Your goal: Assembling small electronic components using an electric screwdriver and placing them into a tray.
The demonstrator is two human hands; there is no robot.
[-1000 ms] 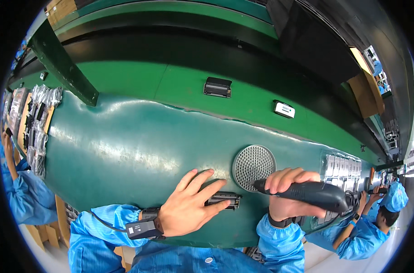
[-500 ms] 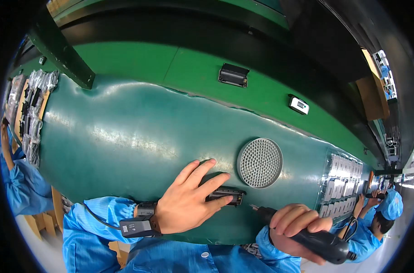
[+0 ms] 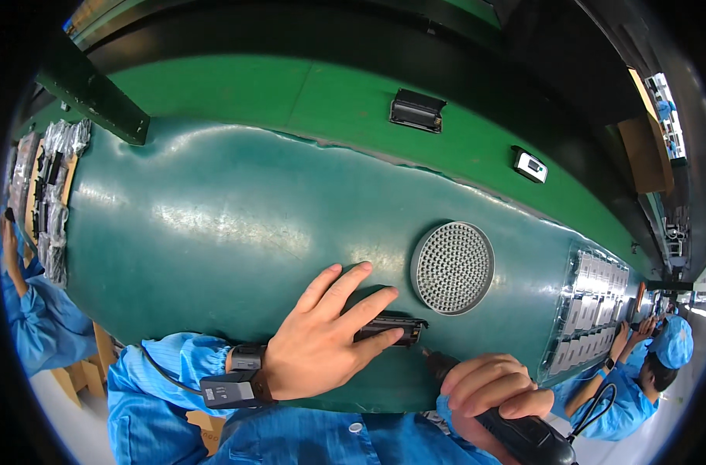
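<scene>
My left hand rests over a slim black plastic housing, its thumb along the near side and its index finger along the far side. Much of the housing is hidden under that hand, and its right end sticks out. My right hand is wrapped round a black electric screwdriver, with the tip pointing left, close to the housing's right end. Whether the tip touches it I cannot tell. Just beyond stands a round grey tray with a dimpled bottom.
A black open casing and a white-and-black device lie on the green strip beyond the mat. Clear trays of pale parts sit right, bagged black parts left. Co-workers in blue are at both sides.
My right hand has brought the screwdriver left, its tip now nearer the housing's end. My left hand keeps its place on the housing. The whole view has shifted slightly.
</scene>
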